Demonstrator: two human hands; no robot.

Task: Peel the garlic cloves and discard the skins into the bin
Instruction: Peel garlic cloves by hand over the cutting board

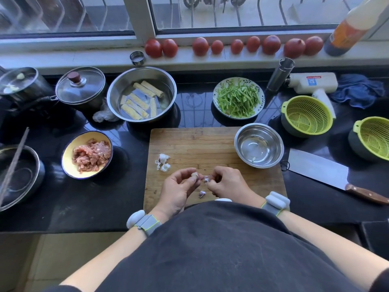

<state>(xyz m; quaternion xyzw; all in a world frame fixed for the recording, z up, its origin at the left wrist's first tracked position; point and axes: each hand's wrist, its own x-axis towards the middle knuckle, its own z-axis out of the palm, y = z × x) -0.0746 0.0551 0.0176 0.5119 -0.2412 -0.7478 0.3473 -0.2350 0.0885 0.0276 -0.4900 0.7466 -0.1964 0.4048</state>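
Observation:
My left hand (pixel 179 188) pinches a pale garlic clove (pixel 194 175) above the near part of the wooden cutting board (pixel 200 144). My right hand (pixel 226 181) is just beside it, its fingertips closed on a purplish piece of skin (pixel 205 179) that hangs off the clove. A loose bit of skin (pixel 202 194) lies on the board below the hands. A small heap of white garlic skins (pixel 163 162) rests on the board to the left. No bin is in view.
A steel bowl (pixel 259 145) sits on the board's right corner, a cleaver (pixel 320 170) beyond it. A yellow bowl of meat (pixel 87 154) stands left. Green colanders (pixel 306 115), a plate of green strips (pixel 239 98), a steel basin of rolls (pixel 142 93), pots and tomatoes line the back.

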